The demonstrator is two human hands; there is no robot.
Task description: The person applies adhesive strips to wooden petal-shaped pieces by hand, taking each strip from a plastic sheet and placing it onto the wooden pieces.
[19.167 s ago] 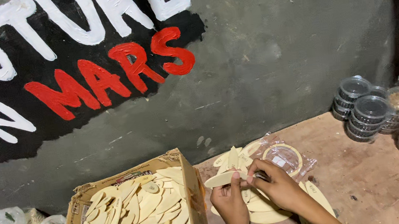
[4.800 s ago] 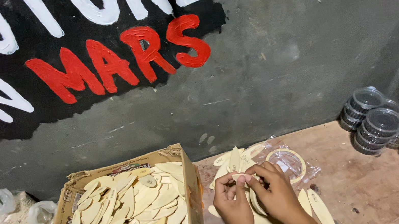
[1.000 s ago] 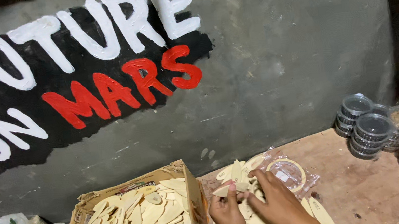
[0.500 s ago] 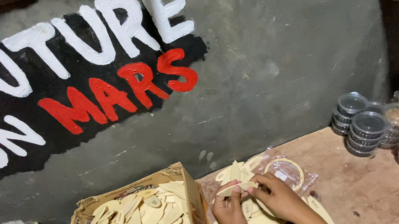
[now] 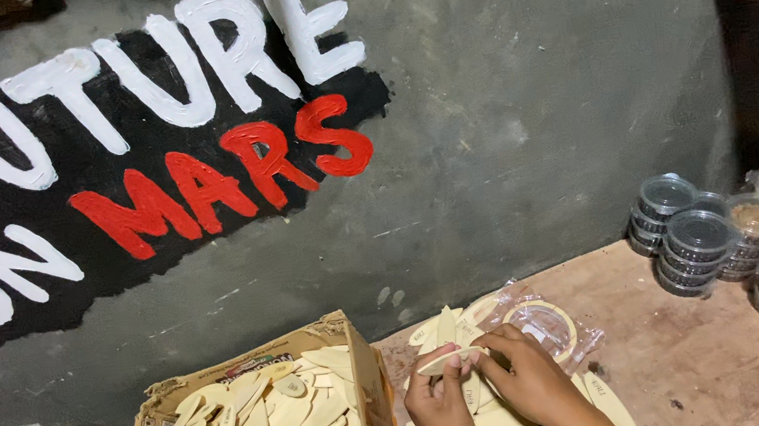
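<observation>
head view. the left hand and right hand meet at the lower middle of the frame, fingertips of both pinched together on one pale leaf-shaped wooden piece. the piece lies flat between them, its long axis running roughly left to right, one tip in each hand; neither hand is nearer, since both touch it. directly beneath the hands lies a loose pile of like pieces on the reddish table. just to the left stands an open cardboard box filled with more of the same shapes, its near wall close beside the left wrist. behind the hands rests a roll of tape on clear plastic. stacked lidded cups stand well apart, far right.
</observation>
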